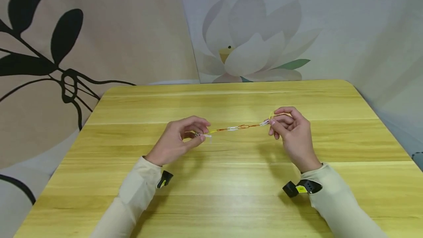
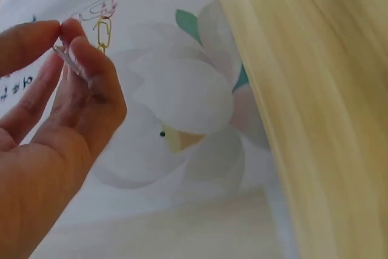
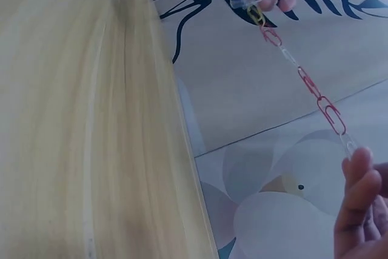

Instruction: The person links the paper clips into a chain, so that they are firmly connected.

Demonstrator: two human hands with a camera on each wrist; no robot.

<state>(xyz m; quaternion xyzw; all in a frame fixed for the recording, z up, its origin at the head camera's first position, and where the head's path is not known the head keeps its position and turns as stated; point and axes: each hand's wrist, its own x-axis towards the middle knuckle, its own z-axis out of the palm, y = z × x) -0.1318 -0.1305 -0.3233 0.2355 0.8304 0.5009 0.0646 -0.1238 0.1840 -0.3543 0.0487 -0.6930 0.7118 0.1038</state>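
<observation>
A chain of linked paper clips [image 1: 232,128], in white, red-orange and yellow, stretches between both hands above the table. My left hand [image 1: 176,137] pinches its left end, where a white paper clip [image 1: 207,135] sticks out past the thumb. Beside those fingers hangs a yellow paper clip [image 2: 104,33] in the left wrist view. At the other end, my right hand [image 1: 295,135] grips a white clip between thumb and fingers, and a yellow paper clip [image 1: 271,115] stands up at the fingertips. Red paper clips [image 3: 331,115] run along the middle in the right wrist view.
Below the hands lies a wooden table [image 1: 224,194] with rounded far corners. Behind it hangs a backdrop [image 1: 142,28] printed with a pale flower and dark leaves. Each wrist wears a black strapped device [image 1: 302,187] over a light sleeve.
</observation>
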